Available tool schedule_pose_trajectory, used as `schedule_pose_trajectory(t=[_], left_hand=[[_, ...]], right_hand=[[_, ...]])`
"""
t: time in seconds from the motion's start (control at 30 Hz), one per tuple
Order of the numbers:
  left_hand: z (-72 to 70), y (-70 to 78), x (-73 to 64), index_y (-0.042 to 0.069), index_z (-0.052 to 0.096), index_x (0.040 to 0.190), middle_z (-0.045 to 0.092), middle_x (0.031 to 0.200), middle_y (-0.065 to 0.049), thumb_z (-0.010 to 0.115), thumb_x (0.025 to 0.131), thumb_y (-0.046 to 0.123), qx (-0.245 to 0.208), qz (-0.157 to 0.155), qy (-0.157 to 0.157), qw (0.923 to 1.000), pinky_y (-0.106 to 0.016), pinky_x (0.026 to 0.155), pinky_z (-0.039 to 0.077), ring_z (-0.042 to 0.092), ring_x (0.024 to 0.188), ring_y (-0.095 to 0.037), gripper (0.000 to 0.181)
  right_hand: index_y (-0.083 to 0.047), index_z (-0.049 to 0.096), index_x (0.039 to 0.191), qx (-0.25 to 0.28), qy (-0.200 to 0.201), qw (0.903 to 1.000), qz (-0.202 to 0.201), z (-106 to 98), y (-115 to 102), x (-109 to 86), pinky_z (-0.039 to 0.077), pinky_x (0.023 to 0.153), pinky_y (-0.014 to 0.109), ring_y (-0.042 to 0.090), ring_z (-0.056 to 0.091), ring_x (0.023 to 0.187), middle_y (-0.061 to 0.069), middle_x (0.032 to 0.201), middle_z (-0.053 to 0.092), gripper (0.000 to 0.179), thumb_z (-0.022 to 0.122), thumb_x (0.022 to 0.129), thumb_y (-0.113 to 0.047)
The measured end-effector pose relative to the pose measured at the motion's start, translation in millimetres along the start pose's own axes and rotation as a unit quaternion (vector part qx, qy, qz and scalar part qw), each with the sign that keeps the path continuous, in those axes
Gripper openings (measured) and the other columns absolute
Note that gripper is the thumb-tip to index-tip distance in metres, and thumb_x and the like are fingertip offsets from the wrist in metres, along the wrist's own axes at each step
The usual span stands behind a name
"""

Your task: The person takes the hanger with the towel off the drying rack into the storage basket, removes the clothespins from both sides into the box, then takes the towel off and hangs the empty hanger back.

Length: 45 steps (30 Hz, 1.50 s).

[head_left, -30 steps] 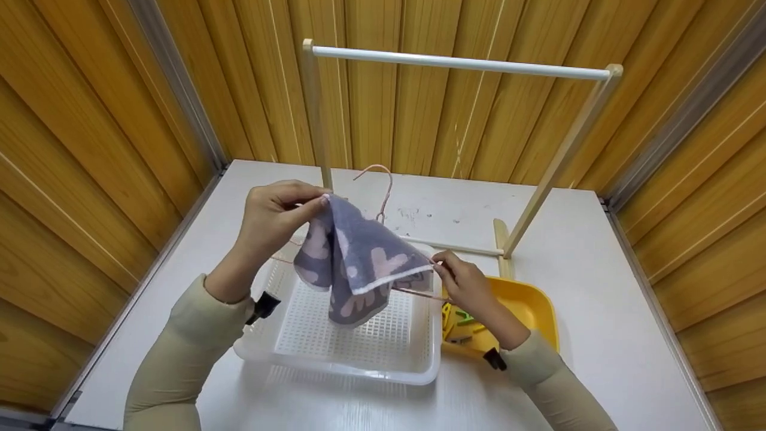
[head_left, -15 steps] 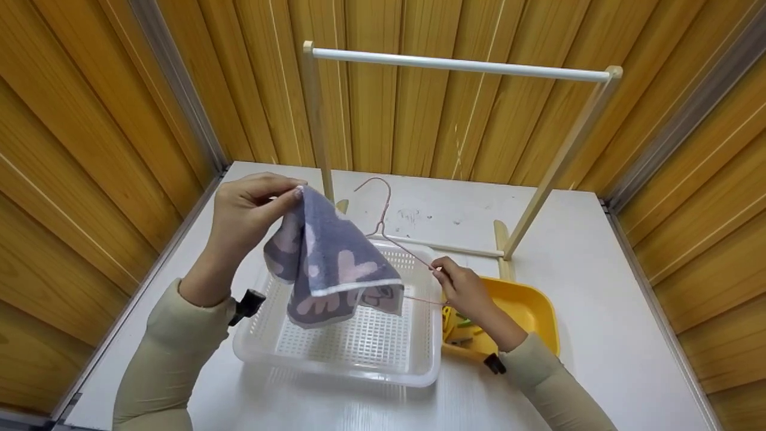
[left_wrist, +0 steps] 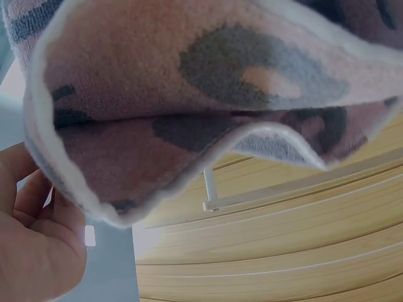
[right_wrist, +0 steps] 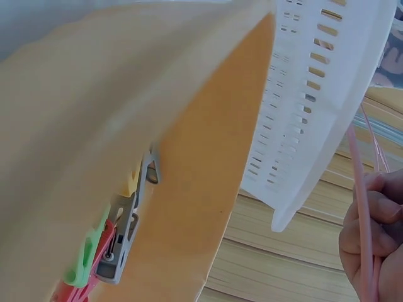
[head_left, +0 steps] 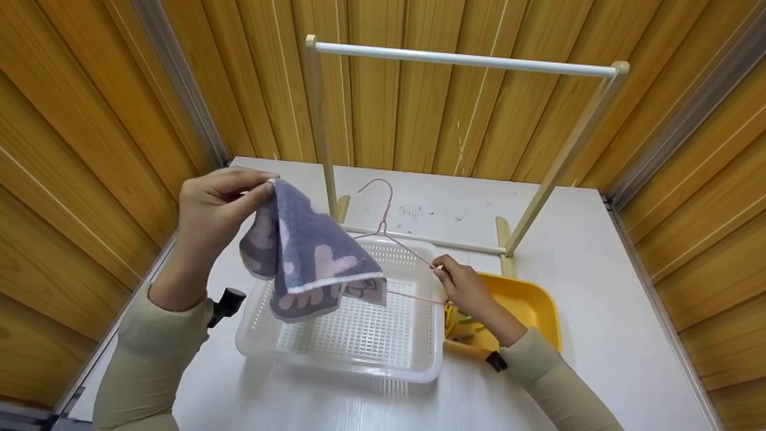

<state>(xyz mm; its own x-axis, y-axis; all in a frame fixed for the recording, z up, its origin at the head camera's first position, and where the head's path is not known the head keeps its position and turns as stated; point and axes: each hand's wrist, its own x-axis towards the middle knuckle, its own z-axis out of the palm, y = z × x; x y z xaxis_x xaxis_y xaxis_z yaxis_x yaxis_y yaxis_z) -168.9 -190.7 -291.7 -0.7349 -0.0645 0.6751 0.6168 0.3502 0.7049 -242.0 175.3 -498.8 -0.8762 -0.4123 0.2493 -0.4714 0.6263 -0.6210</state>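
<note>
My left hand (head_left: 218, 206) pinches one corner of a small grey-purple towel (head_left: 317, 239) with pink shapes and white edging. It hangs in folds over the left part of a white perforated basket (head_left: 413, 375). In the left wrist view, the towel (left_wrist: 189, 88) fills the upper part, with my left hand (left_wrist: 44, 245) at its edge. My right hand (head_left: 464, 287) grips the right side of a thin pink clothes hanger (head_left: 383, 227), its hook pointing away from me. The towel hides the hanger's left part. In the right wrist view, the pink hanger (right_wrist: 360, 189) runs through my fingers.
A yellow tray (head_left: 543, 305) right of the basket holds several clothespins, among them a green one (right_wrist: 88, 251) and a grey one (right_wrist: 123, 233). Behind stands a wooden rack with a white crossbar (head_left: 467, 58). Wood-look panels (head_left: 419, 120) enclose the white table (head_left: 604, 287).
My left hand has carried the towel leftward, off the hanger's right arm, which now shows. My right hand has stayed almost in place and grips the hanger.
</note>
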Motion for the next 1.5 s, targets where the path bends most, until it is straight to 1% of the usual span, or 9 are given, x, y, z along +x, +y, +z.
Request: schedule_pose_trajectory(t=[0.17,0.43,0.7,0.8,1.0,1.13,1.27,1.33,1.5], left_hand=[[-4.5,2.1,-0.6,0.010,0.084,0.089,0.079,0.088,0.013,0.073,0.086,-0.009,-0.008,0.000,0.004,1.0000,-0.010,0.069,0.054,0.066,0.078,0.004,0.022],[-15.1,12.0,1.4,0.011,0.084,0.090,0.079,0.088,0.015,0.076,0.086,-0.006,-0.029,-0.012,0.012,0.9995,-0.011,0.070,0.055,0.068,0.078,0.002,0.019],[-30.9,26.5,5.6,0.001,0.081,0.091,0.079,0.083,0.007,0.074,0.087,-0.006,-0.078,-0.078,0.032,0.9934,-0.012,0.070,0.058,0.069,0.070,-0.001,0.011],[-32.8,28.0,6.5,0.003,0.081,0.091,0.079,0.082,0.006,0.073,0.087,-0.006,-0.081,-0.103,0.029,0.9909,-0.014,0.071,0.059,0.070,0.070,-0.003,0.013],[-23.0,23.2,8.1,-0.003,0.080,0.095,0.076,0.078,0.015,0.073,0.088,-0.005,-0.007,-0.147,-0.031,0.9887,-0.014,0.068,0.059,0.069,0.071,0.000,0.010],[-13.7,15.4,8.1,-0.012,0.075,0.102,0.072,0.078,0.025,0.072,0.090,-0.004,0.033,-0.154,-0.080,0.9843,-0.013,0.069,0.058,0.068,0.072,0.004,0.015],[-5.3,6.3,6.6,-0.011,0.075,0.104,0.069,0.079,0.029,0.072,0.091,-0.001,0.053,-0.154,-0.119,0.9795,-0.011,0.069,0.057,0.067,0.072,0.005,0.017],[-0.3,2.5,5.5,-0.009,0.076,0.103,0.074,0.082,0.020,0.072,0.091,0.001,0.058,-0.154,-0.133,0.9773,-0.011,0.069,0.056,0.066,0.072,0.006,0.016],[14.4,-9.2,0.3,-0.005,0.078,0.103,0.078,0.097,-0.018,0.071,0.093,0.003,0.091,-0.157,-0.175,0.9678,-0.009,0.068,0.053,0.062,0.072,0.005,0.015]], right_hand=[[-0.001,0.062,0.113,-0.011,0.003,0.9999,-0.001,1.1,1.5,-0.3,0.034,0.056,0.020,0.007,0.039,0.059,0.017,0.078,0.067,0.012,0.055,0.104,-0.006],[-0.002,0.062,0.113,0.000,0.010,0.9999,-0.003,-5.5,-1.6,-2.7,0.035,0.055,0.020,0.005,0.038,0.057,0.010,0.072,0.061,0.012,0.054,0.105,-0.006],[-0.001,0.062,0.109,-0.005,0.055,0.9983,-0.018,-21.6,-2.9,-4.5,0.033,0.054,0.021,0.001,0.035,0.057,0.008,0.069,0.057,0.010,0.057,0.103,-0.005],[0.000,0.063,0.109,-0.006,0.079,0.9966,-0.022,-30.1,-1.5,-6.3,0.031,0.052,0.020,0.000,0.033,0.055,0.004,0.066,0.053,0.010,0.058,0.102,-0.004],[0.002,0.065,0.110,-0.008,0.113,0.9930,-0.034,-50.2,3.3,-12.3,0.029,0.051,0.020,-0.002,0.030,0.054,0.004,0.065,0.053,0.011,0.059,0.101,-0.002],[0.002,0.064,0.109,-0.017,0.132,0.9899,-0.050,-65.0,7.1,-18.9,0.030,0.049,0.021,-0.003,0.030,0.054,0.005,0.067,0.057,0.011,0.058,0.101,0.000],[0.002,0.066,0.109,-0.027,0.152,0.9869,-0.047,-82.0,9.6,-25.9,0.030,0.049,0.021,-0.004,0.032,0.054,0.006,0.070,0.060,0.012,0.058,0.100,0.001],[0.003,0.067,0.109,-0.034,0.164,0.9849,-0.042,-90.5,10.3,-29.2,0.031,0.049,0.020,-0.004,0.035,0.055,0.008,0.071,0.062,0.012,0.058,0.100,0.001],[0.004,0.068,0.108,-0.044,0.186,0.9809,-0.036,-107.0,12.7,-36.0,0.033,0.050,0.018,-0.003,0.042,0.058,0.010,0.072,0.063,0.012,0.060,0.099,0.002]])
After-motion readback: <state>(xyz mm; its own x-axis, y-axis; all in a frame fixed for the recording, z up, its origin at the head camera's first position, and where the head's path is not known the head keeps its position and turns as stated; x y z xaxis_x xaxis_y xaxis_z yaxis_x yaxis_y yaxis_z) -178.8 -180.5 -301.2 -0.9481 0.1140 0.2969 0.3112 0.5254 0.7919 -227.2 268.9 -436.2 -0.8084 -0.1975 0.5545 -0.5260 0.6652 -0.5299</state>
